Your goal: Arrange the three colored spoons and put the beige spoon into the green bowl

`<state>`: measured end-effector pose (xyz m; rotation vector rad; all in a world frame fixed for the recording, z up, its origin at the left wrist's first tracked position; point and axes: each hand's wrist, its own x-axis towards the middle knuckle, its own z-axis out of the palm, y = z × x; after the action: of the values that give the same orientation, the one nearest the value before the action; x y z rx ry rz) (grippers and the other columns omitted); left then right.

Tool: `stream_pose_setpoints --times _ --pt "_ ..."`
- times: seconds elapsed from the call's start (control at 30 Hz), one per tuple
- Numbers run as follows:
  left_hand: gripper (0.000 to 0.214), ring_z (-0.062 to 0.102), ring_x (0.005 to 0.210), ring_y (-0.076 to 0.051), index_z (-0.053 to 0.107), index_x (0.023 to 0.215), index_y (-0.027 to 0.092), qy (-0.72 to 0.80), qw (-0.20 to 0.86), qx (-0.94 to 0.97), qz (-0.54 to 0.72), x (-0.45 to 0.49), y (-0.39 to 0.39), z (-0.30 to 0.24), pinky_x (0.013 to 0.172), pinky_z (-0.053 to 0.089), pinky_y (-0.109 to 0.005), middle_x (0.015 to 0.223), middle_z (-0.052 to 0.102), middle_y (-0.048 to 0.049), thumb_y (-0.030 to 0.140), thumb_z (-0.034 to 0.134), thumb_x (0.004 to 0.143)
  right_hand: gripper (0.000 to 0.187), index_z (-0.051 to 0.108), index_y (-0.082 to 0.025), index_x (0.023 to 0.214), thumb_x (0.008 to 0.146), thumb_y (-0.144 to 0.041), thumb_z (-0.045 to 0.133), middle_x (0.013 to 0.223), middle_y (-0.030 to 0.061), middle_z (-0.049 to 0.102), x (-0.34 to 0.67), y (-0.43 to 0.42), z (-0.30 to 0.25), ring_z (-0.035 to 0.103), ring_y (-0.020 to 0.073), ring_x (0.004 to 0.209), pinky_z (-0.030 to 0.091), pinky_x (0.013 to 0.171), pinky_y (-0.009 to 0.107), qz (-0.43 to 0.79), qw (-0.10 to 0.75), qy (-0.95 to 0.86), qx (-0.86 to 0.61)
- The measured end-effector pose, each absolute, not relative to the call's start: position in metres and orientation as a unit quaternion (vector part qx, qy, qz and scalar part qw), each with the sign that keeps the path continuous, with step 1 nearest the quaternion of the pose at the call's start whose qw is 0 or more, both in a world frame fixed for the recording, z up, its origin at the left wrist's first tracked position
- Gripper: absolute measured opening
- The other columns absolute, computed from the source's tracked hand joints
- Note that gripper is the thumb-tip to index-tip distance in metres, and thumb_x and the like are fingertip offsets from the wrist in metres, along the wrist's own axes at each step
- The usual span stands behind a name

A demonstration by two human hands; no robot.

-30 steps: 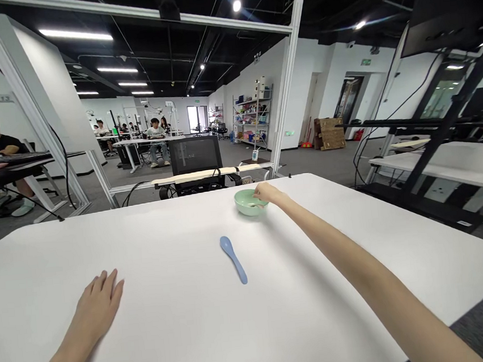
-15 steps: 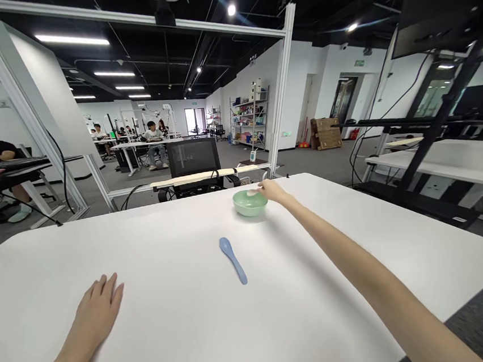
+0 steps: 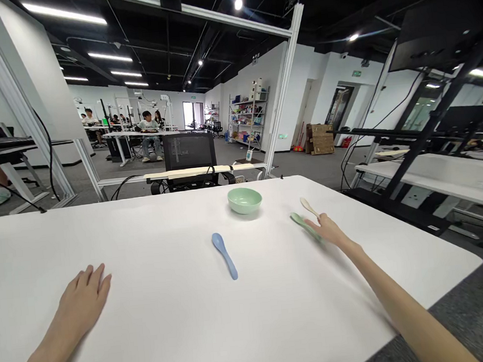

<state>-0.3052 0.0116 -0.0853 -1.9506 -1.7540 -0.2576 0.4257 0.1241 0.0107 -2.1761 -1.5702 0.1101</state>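
Observation:
My right hand [image 3: 330, 231] is stretched out over the right part of the white table [image 3: 174, 324]. Its fingers are closed on the handle ends of a cream spoon [image 3: 308, 206] and a green spoon [image 3: 302, 223]. Both spoon heads point away from me, and the green one lies low on the table. A mint-green bowl [image 3: 244, 200] stands apart to the left of them, near the far edge. A blue spoon [image 3: 224, 255] lies alone in the middle of the table. My left hand [image 3: 83, 298] rests flat on the table at the near left with its fingers spread. It has a white watch on the wrist.
A black office chair [image 3: 190, 152] stands behind the table's far edge, inside a white metal frame [image 3: 283, 86]. Black stands and another white table [image 3: 446, 175] are at the right. People sit at desks in the background at the left.
My right hand left the bowl and came back toward me and to the right, now with a cream and a green spoon. The view shifted slightly. My left hand stayed flat.

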Motion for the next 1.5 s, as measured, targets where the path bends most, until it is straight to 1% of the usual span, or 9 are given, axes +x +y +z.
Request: stream_pose_setpoints --times 0.1,0.2,0.3,0.57,0.67,0.8,1.1,1.3,1.5 --pt "0.053 0.060 0.134 -0.040 0.074 0.119 0.005 -0.658 0.256 -0.707 -0.044 -0.299 0.009 -0.079 0.110 0.046 -0.058 0.139 0.068 -0.0271 0.016 0.030 0.092 0.031 0.046 -0.027 0.076 0.079 -0.040 0.075 0.078 0.0077 0.066 0.423 0.122 0.001 0.065 0.0261 0.075 0.047 0.071 0.034 0.027 0.252 -0.568 -0.783" --pt "0.053 0.061 0.133 -0.040 0.074 0.119 0.005 -0.668 0.254 -0.699 -0.040 -0.293 0.007 -0.075 0.110 0.047 -0.058 0.138 0.069 -0.0269 0.017 0.030 0.092 0.033 0.042 -0.029 0.073 0.074 -0.032 0.075 0.074 0.0055 0.064 0.416 0.123 -0.001 0.063 0.0239 0.072 0.047 0.069 0.034 0.053 0.295 -0.571 -0.764" --pt "0.052 0.062 0.132 -0.040 0.074 0.119 0.006 -0.657 0.271 -0.703 -0.022 -0.292 0.007 -0.074 0.111 0.046 -0.058 0.139 0.068 -0.0267 0.014 0.032 0.090 0.033 0.039 -0.030 0.072 0.075 -0.033 0.072 0.069 0.0033 0.061 0.403 0.118 -0.002 0.060 0.0227 0.069 0.045 0.067 0.033 0.072 0.330 -0.555 -0.760" --pt "0.050 0.061 0.132 -0.041 0.074 0.117 0.004 -0.642 0.281 -0.713 -0.007 -0.296 0.007 -0.075 0.110 0.046 -0.058 0.141 0.066 -0.0280 0.009 0.032 0.089 0.029 0.037 -0.029 0.077 0.080 -0.042 0.062 0.074 0.0005 0.057 0.325 0.089 -0.014 0.055 0.0194 0.066 0.041 0.064 0.031 0.119 0.393 -0.599 -0.687" --pt "0.050 0.062 0.131 -0.040 0.075 0.117 0.006 -0.642 0.290 -0.709 0.008 -0.296 0.008 -0.074 0.108 0.048 -0.058 0.139 0.068 -0.0265 0.012 0.033 0.091 0.028 0.037 -0.029 0.078 0.081 -0.045 0.059 0.074 0.0000 0.057 0.298 0.085 -0.016 0.054 0.0191 0.066 0.041 0.062 0.031 0.134 0.399 -0.615 -0.667" --pt "0.049 0.064 0.130 -0.041 0.075 0.115 0.005 -0.642 0.283 -0.713 -0.002 -0.294 0.008 -0.073 0.110 0.047 -0.059 0.138 0.068 -0.0288 0.013 0.033 0.091 0.028 0.036 -0.029 0.076 0.080 -0.044 0.059 0.074 0.0004 0.056 0.283 0.083 -0.019 0.054 0.0196 0.067 0.041 0.061 0.031 0.134 0.390 -0.618 -0.670" --pt "0.049 0.063 0.131 -0.042 0.076 0.113 0.005 -0.646 0.277 -0.710 -0.033 -0.292 0.007 -0.076 0.112 0.044 -0.059 0.138 0.068 -0.0293 0.011 0.034 0.089 0.029 0.035 -0.029 0.076 0.079 -0.043 0.060 0.072 -0.0001 0.055 0.283 0.086 -0.022 0.053 0.0192 0.064 0.041 0.059 0.031 0.134 0.390 -0.609 -0.678" --pt "0.051 0.061 0.132 -0.043 0.075 0.115 0.004 -0.638 0.287 -0.715 -0.008 -0.292 0.006 -0.073 0.109 0.046 -0.059 0.139 0.067 -0.0290 0.010 0.031 0.091 0.023 0.036 -0.029 0.076 0.078 -0.038 0.057 0.073 0.0006 0.056 0.282 0.086 -0.022 0.053 0.0191 0.064 0.041 0.060 0.031 0.136 0.386 -0.608 -0.680" --pt "0.049 0.063 0.129 -0.041 0.076 0.112 0.007 -0.646 0.266 -0.714 -0.044 -0.292 0.006 -0.073 0.109 0.046 -0.061 0.137 0.069 -0.0288 0.011 0.034 0.087 0.029 0.035 -0.030 0.075 0.079 -0.041 0.061 0.071 0.0003 0.056 0.282 0.087 -0.020 0.054 0.0205 0.064 0.043 0.060 0.032 0.148 0.391 -0.606 -0.677"
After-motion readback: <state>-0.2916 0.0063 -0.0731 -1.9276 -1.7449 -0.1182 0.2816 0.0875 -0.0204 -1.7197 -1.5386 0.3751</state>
